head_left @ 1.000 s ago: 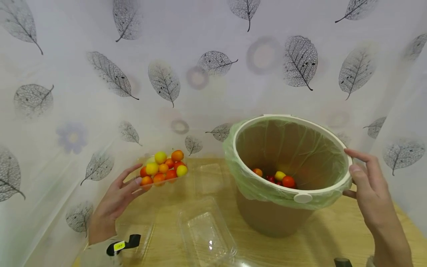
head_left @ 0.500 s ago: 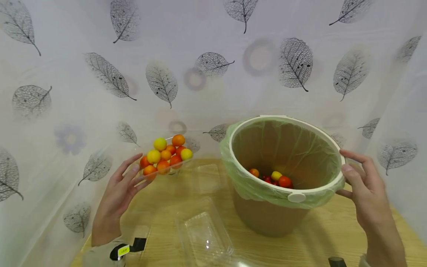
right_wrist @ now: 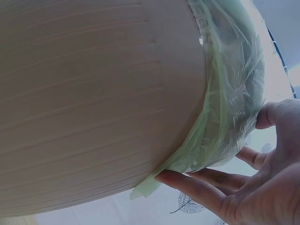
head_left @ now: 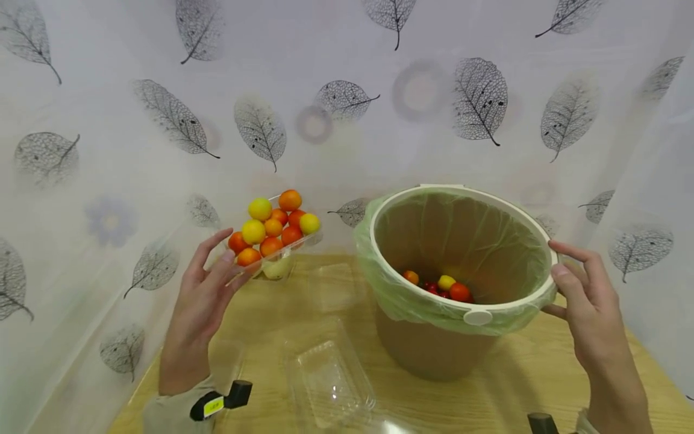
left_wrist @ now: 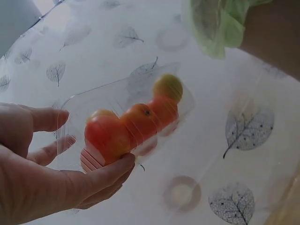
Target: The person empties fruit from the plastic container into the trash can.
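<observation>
Head view: a clear tray (head_left: 311, 239) of round fruits (head_left: 273, 227) is gripped by the left hand (head_left: 205, 289) above the table (head_left: 260, 361), beside a green-lined bin (head_left: 434, 355) whose rim (head_left: 373, 232) is pinched by the right hand (head_left: 588, 295).

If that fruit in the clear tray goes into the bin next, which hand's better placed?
Probably the left hand: it grips the clear tray of fruit, raised left of the bin. The right hand holds the bin's top edge, so it seems better for steadying.
</observation>
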A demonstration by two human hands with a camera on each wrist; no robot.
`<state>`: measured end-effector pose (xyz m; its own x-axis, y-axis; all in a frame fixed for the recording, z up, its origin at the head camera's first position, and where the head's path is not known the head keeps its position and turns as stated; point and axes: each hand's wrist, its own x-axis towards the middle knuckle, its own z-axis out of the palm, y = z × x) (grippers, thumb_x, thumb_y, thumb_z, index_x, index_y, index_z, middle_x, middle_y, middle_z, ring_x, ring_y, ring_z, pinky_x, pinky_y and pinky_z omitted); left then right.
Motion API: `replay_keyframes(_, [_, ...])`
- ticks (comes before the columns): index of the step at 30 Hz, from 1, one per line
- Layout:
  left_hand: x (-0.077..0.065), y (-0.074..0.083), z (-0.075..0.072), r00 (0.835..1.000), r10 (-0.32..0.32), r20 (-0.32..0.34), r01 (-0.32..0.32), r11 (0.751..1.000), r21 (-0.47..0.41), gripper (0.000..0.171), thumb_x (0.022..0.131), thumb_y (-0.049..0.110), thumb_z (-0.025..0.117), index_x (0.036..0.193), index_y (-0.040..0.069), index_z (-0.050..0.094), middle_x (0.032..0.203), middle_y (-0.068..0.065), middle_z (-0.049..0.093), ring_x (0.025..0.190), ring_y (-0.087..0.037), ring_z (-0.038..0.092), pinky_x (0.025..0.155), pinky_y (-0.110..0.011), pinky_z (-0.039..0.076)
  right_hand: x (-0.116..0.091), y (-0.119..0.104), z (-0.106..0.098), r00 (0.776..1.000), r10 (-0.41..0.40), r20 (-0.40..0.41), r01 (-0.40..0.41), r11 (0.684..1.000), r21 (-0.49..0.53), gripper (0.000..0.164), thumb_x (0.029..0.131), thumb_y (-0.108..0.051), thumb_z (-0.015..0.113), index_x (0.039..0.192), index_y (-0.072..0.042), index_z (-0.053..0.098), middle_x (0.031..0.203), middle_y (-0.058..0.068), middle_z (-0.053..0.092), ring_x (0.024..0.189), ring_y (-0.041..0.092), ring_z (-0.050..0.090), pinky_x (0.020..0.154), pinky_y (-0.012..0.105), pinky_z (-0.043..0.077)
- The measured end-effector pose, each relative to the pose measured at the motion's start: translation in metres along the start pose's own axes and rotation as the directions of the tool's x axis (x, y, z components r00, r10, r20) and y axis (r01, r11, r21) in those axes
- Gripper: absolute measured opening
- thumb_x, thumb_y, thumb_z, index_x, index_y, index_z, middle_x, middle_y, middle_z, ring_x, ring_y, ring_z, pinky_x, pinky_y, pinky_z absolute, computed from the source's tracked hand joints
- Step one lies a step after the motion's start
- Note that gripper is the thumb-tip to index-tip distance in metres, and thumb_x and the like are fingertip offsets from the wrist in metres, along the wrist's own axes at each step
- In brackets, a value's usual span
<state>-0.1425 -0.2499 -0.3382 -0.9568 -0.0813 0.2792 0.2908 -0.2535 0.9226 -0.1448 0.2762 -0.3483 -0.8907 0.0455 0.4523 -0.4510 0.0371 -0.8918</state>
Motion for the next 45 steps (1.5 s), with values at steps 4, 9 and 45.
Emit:
replay_keyframes(4, [0.008,0.008,0.019,0.999,0.014,-0.030,-0.013,0.999,0.042,0.051,0.107,0.014,0.055,0.156,0.020,0.040,0.132,-0.011,0.054,0.116,-0.022,0.061,0.095,-0.036,0.056,0.000,-0.001,-0.002,1.000,-0.001,-0.002,0.001,1.000,-0.013,0.041,0.109,-0.009,0.043,0.150,-0.007,0.046,0.135,0.001,0.060,0.107,0.008,0.067,0.064,0.022,0.059])
replay_keyframes(9, [0.019,0.019,0.047,0.994,0.030,-0.104,-0.024,0.998,0.059,0.053,0.104,0.019,0.062,0.154,0.024,0.044,0.145,-0.015,0.041,0.128,-0.031,0.052,0.094,-0.036,0.056,0.001,-0.001,-0.002,1.000,0.000,0.000,0.000,1.000,-0.022,0.041,0.110,-0.011,0.044,0.150,-0.007,0.045,0.137,0.001,0.058,0.108,0.007,0.066,0.065,0.022,0.059])
replay_keyframes(45, [0.039,-0.028,0.196,0.867,0.499,0.004,-0.472,0.818,0.328,0.046,0.096,0.001,0.069,0.140,0.012,0.063,0.153,-0.015,0.030,0.128,-0.026,0.052,0.105,-0.038,0.050,-0.001,0.002,0.001,1.000,0.001,0.004,-0.001,1.000,0.013,0.040,0.109,-0.008,0.042,0.149,-0.007,0.046,0.133,0.000,0.063,0.105,0.008,0.068,0.064,0.022,0.059])
